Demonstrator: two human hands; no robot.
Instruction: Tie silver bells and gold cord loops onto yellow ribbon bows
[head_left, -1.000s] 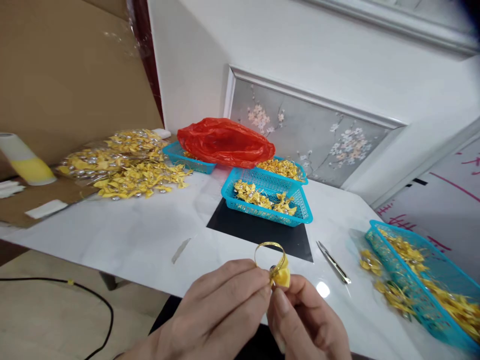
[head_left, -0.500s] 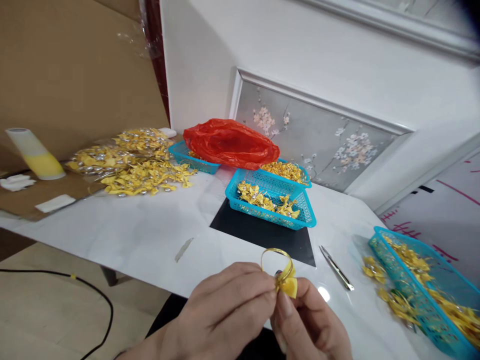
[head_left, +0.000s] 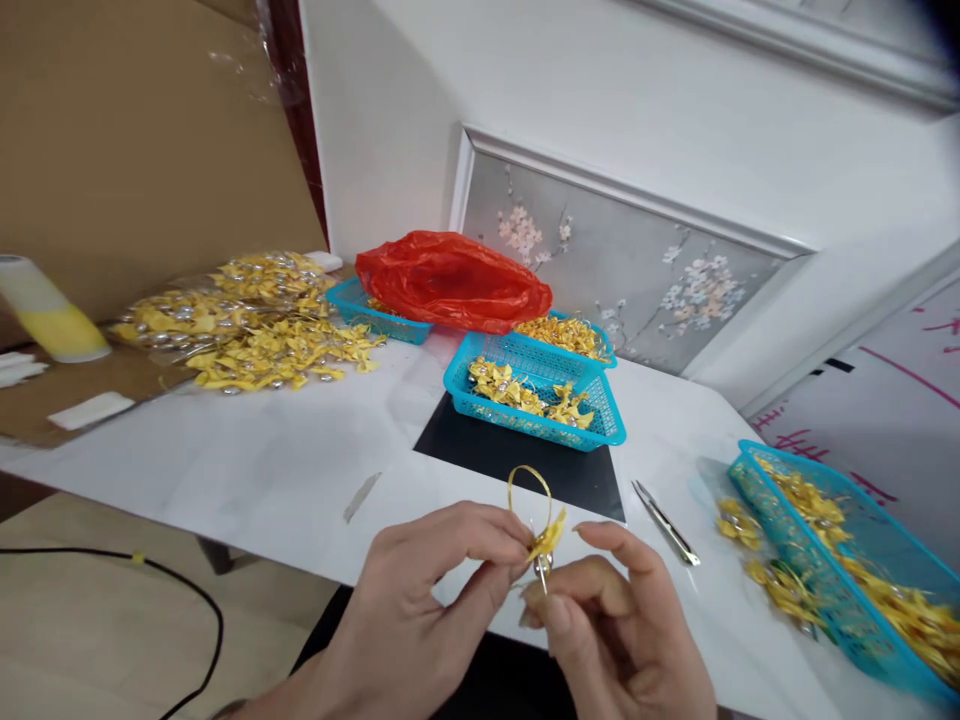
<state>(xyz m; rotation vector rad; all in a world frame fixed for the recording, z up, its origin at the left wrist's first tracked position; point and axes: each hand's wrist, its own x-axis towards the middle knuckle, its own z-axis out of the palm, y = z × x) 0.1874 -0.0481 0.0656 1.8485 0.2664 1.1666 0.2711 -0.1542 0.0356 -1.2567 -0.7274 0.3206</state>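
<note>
Both hands meet over the near edge of the white table (head_left: 262,460). My left hand (head_left: 427,610) pinches a small yellow ribbon bow (head_left: 546,540) that carries a gold loop (head_left: 527,488) standing up above it. My right hand (head_left: 615,620) pinches a small silver piece (head_left: 541,568) hanging just under the bow, with its other fingers curled. A blue basket (head_left: 534,392) with several yellow bows stands just beyond the hands on a black mat (head_left: 517,462).
Small silver scissors (head_left: 666,523) lie right of the mat. Another blue basket (head_left: 847,560) of gold and yellow pieces sits at the right edge. A red plastic bag (head_left: 450,282) covers baskets at the back. A heap of yellow bows (head_left: 255,330) lies at the left, by cardboard.
The bow has been turned so the loop stands more upright. My right fingers have moved from behind the bow to below it, now pinching the silver piece.
</note>
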